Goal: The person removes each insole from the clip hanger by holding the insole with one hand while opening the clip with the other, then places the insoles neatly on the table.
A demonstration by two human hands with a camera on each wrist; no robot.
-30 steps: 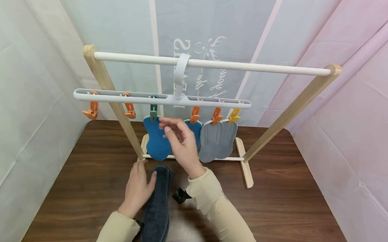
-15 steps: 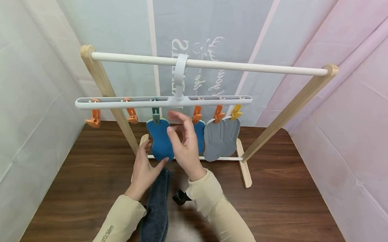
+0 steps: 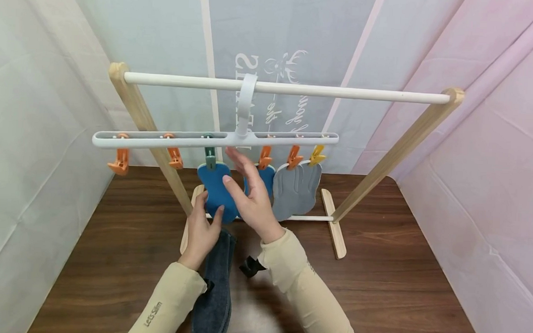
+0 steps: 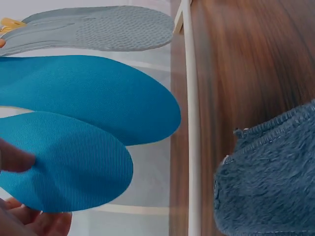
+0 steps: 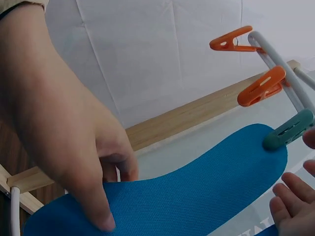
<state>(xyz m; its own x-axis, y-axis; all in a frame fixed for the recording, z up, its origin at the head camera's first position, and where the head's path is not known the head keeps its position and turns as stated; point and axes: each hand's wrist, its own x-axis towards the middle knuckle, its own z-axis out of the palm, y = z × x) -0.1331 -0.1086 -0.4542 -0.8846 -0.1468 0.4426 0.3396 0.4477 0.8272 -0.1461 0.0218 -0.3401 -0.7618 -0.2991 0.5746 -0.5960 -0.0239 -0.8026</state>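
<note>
My left hand (image 3: pixel 203 233) pinches the lower part of a blue insole (image 3: pixel 213 181) between thumb and fingers. The insole's top end hangs from a green clip (image 3: pixel 210 159); its ribbed surface fills the lower left of the left wrist view. My right hand (image 3: pixel 256 203) is raised beside this insole, fingers loosely extended, holding nothing. Behind that hand a second blue insole (image 3: pixel 266 179) hangs from an orange clip (image 3: pixel 265 159), partly hidden. The clips line a white hanger (image 3: pixel 160 141). In the right wrist view, right fingertips (image 5: pixel 295 196) show near the green clip.
Two grey insoles (image 3: pixel 294 192) hang to the right, under orange and yellow clips. Two orange clips (image 3: pixel 122 161) on the left hold nothing. The hanger hooks over a white bar (image 3: pixel 341 92) of a wooden-legged rack. Dark plush insoles (image 3: pixel 216 288) lie stacked on the table (image 3: pixel 377 290).
My left hand has risen from beside the plush insoles and taken hold of the blue insole's lower part. The hanger has swung slightly. My right hand stays near the insole.
</note>
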